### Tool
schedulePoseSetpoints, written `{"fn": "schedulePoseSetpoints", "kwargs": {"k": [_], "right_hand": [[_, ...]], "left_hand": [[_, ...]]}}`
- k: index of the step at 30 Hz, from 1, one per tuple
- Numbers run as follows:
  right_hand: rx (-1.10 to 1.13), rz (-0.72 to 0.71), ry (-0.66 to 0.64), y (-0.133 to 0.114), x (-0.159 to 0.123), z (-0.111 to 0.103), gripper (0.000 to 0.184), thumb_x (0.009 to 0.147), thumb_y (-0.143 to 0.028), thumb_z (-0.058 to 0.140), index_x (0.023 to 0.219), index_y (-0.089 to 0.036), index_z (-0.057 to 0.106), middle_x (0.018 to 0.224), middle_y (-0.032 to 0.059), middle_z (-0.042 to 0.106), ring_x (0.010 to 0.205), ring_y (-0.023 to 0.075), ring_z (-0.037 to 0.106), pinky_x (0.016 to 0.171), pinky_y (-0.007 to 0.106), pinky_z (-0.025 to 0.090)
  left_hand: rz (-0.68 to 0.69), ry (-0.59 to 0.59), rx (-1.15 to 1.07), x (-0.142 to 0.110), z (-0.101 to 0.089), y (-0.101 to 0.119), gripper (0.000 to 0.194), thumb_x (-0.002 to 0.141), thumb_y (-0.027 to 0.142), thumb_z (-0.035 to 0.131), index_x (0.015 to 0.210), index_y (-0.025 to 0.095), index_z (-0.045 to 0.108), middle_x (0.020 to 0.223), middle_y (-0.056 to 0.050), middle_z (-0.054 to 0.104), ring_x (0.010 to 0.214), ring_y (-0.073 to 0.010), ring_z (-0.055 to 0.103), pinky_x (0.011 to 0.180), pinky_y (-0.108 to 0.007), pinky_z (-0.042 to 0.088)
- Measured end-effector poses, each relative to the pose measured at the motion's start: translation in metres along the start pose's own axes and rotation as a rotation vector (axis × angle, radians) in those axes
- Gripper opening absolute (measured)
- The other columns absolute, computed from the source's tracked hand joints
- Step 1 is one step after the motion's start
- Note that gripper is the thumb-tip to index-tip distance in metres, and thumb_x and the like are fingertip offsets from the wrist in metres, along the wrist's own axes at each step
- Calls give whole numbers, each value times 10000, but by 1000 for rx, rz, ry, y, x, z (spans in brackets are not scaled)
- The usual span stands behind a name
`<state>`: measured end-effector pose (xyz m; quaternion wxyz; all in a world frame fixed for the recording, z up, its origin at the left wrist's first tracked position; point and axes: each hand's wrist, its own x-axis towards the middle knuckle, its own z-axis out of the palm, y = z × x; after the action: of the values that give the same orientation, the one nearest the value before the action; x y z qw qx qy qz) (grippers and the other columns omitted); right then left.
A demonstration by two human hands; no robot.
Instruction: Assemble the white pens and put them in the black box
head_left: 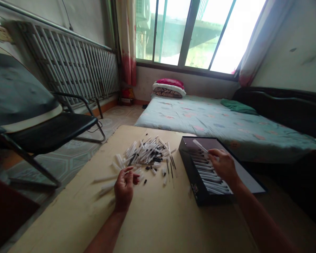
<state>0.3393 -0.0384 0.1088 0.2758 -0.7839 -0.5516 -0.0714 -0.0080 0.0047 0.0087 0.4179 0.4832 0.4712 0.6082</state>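
My right hand (223, 166) pinches a white, capped pen (199, 145) over the dark box. Rows of similar pens (210, 175) lie side by side inside the black box (187, 169). At the left, my left hand (124, 183) hovers by the table with its fingers loosely curled and apart, and nothing shows in them. Just beyond it spreads a loose pile of pen parts (150, 151): white barrels, dark caps and thin refills. Several dark refills (171, 166) lie separately between the pile and the box. A small black plug (145, 181) rests near my left fingers.
The pale yellow table (158, 218) carries everything. Behind it stands a bed (189, 112) with folded bedding (169, 88). A black folding chair (52, 126) is on the left, before a metal rail frame (76, 63) against the wall. The box's open lid (249, 181) extends to the right.
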Motion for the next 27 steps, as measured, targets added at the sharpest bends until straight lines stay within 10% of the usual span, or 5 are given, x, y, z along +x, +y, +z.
{"fn": "schedulePoseSetpoints", "kwargs": {"k": [5,13,20,27], "right_hand": [[-437,-53,-339,30,33,15,247,823,-203,464,918,-214,692,923,90,636,858,190,579,678,254,371],[-530,-121,-438,24,64,57,287,773,-40,456,889,-178,680,987,120,619,966,226,533,719,285,344],[-466,-133,-407,29,66,74,308,785,-38,436,921,-182,672,974,114,627,955,217,545,712,276,357],[-315,-150,-183,9,66,40,304,858,-112,380,1051,-142,612,1035,112,631,977,195,557,809,269,377]], "left_hand": [[-11,8,5,0,1,2,287,786,408,547,967,185,548,650,-9,654,517,-145,601,528,-255,486],[-33,17,12,1,0,1,292,774,418,560,953,188,557,638,-8,654,512,-144,599,519,-252,485],[-38,24,14,1,1,1,277,778,408,560,942,185,560,632,-8,647,505,-147,596,508,-252,481],[17,85,16,-4,2,9,253,788,398,543,926,188,568,623,-1,646,503,-136,591,523,-245,482]]}}
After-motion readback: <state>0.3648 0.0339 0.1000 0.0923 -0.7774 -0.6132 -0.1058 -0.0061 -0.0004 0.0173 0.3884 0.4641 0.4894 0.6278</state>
